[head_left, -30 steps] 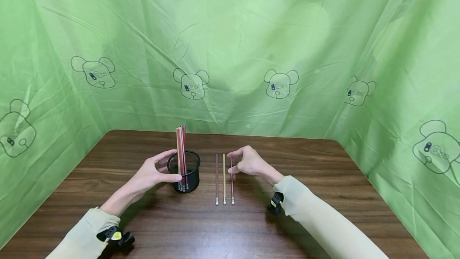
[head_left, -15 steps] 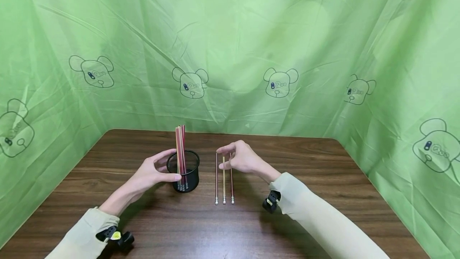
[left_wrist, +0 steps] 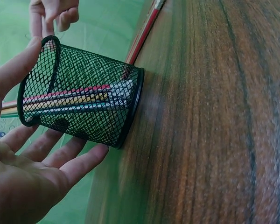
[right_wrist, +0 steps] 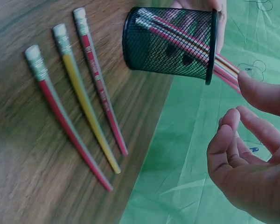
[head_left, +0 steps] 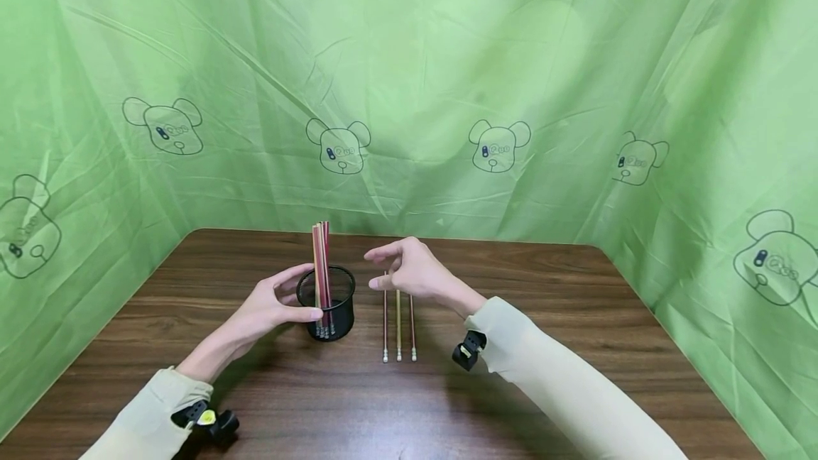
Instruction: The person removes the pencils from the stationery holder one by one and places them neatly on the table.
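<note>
My left hand [head_left: 262,311] holds a black wire-mesh pencil cup [head_left: 342,319], thumb at the rim and fingers around the far side. In the left wrist view those fingers [left_wrist: 81,163] lie along the mesh. Inside the cup lean several pencils [head_left: 322,254], eraser ends down. My right hand [head_left: 418,272] hovers just right of the cup with nothing in it, thumb and forefinger apart. Below it three pencils lie side by side on the table: a red printed one [right_wrist: 98,77], a yellow one [right_wrist: 86,107] and another red one [right_wrist: 67,121]. Their eraser ends point toward me.
The brown wood-grain table [head_left: 543,268] is walled on the back and sides by a green cloth [head_left: 409,91] with bear-head outlines. A dark camera mount [head_left: 469,350] sits on the right wrist, another camera mount [head_left: 207,423] on the left.
My right hand has moved left and up, from the rightmost pencil across the row toward the cup. My left hand, the cup and the three pencils have stayed in place.
</note>
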`<state>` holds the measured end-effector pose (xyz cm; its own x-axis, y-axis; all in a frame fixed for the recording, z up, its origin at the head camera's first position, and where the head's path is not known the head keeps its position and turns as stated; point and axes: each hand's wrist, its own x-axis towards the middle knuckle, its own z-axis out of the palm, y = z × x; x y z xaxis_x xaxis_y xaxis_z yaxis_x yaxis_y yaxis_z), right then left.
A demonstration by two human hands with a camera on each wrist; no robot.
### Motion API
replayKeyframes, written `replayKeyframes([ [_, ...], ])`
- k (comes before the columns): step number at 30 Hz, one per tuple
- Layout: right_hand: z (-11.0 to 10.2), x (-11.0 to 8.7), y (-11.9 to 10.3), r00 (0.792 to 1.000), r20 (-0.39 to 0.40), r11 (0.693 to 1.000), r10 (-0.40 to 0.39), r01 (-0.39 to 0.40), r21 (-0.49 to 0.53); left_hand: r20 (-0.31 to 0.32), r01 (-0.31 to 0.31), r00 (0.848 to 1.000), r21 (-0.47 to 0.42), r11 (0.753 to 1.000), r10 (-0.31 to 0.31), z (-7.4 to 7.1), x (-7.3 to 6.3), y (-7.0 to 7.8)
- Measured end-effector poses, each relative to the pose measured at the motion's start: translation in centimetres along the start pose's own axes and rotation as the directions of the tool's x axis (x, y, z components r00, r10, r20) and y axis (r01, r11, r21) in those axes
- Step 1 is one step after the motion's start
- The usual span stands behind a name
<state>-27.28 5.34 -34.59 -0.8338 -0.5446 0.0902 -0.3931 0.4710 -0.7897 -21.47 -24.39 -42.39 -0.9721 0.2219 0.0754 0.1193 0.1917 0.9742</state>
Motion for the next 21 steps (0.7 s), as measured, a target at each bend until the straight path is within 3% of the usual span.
replayKeyframes([
  [21, 3.4, 2.3, -2.3, 0.993, 0.034, 0.993, -0.109, 0.111, -0.046, 0.017, -0.009, 1.0, -0.018, 1.0, 0.01, 0.0, 0.0, 0.0],
])
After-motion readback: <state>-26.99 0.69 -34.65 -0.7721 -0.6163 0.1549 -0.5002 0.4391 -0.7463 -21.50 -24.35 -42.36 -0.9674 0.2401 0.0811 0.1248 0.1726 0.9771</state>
